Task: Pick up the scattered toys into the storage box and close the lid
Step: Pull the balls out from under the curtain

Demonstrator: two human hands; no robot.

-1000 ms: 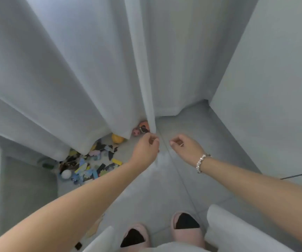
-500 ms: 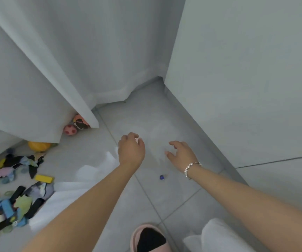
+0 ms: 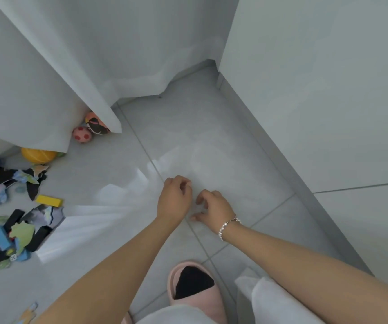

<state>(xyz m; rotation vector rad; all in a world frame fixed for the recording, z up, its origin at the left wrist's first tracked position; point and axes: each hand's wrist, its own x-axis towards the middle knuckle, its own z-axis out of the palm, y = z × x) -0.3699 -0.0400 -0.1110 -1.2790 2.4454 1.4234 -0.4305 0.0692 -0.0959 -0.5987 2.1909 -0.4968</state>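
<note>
Pale grey floor tiles [image 3: 223, 141] fill the corner between a white wall [image 3: 316, 78] and a white curtain [image 3: 48, 66] that hangs to the floor. Both hands are low over the tiles, well to the right of the curtain's hem. The left hand [image 3: 173, 200] has its fingers [image 3: 183, 181] curled under; whether they pinch anything cannot be told. The right hand [image 3: 214, 208], with a beaded bracelet [image 3: 226, 226] at the wrist, is just beside the left one, its fingers [image 3: 202, 197] bent and spread with the tips down toward the floor; nothing shows in its grasp. The scattered toys lie to the left of the hands, along the curtain's hem: a pink ball [image 3: 82, 134] and a dark-patterned ball [image 3: 96, 125] tucked under the hem's edge, a yellow ball [image 3: 38, 155] half under the cloth, a yellow block [image 3: 49, 201], and a heap of flat coloured pieces [image 3: 8, 225] further left. The storage box is out of view. A pink slipper [image 3: 194, 286] stands on the floor below the hands
</note>
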